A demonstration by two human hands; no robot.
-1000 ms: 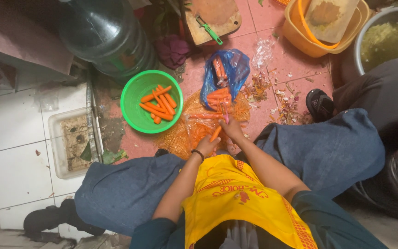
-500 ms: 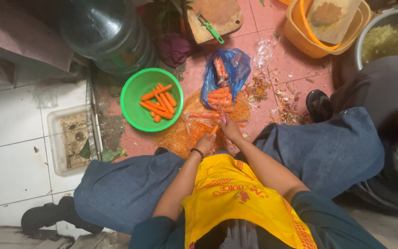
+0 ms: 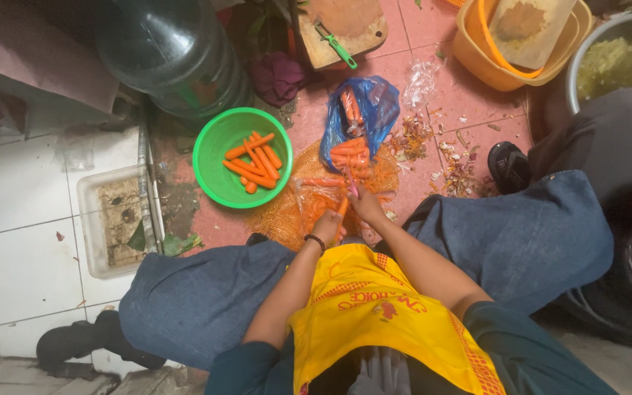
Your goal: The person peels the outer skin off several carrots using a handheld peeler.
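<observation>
My left hand (image 3: pixel 328 223) grips an orange carrot (image 3: pixel 340 210) over an orange mesh sack (image 3: pixel 287 212) spread on the floor between my knees. My right hand (image 3: pixel 365 205) holds a small peeler (image 3: pixel 352 189) against the carrot's far end. A green bowl (image 3: pixel 217 139) with several peeled carrots (image 3: pixel 255 161) stands to the left of the sack. A blue plastic bag (image 3: pixel 374 110) holding several unpeeled carrots (image 3: pixel 350 146) lies just beyond my hands.
A large dark water jug (image 3: pixel 173 51) stands at the back left, a wooden board with a green-handled knife (image 3: pixel 338 47) behind the bag. Orange tubs (image 3: pixel 477 55) and a pot of shredded greens (image 3: pixel 623 62) sit at the back right. Peelings litter the pink tiles (image 3: pixel 455 157). Another person's shoe (image 3: pixel 508 167) is at the right.
My hands have stayed over the mesh sack with the carrot; the right hand has shifted slightly along the carrot. Bowl and bag have not moved.
</observation>
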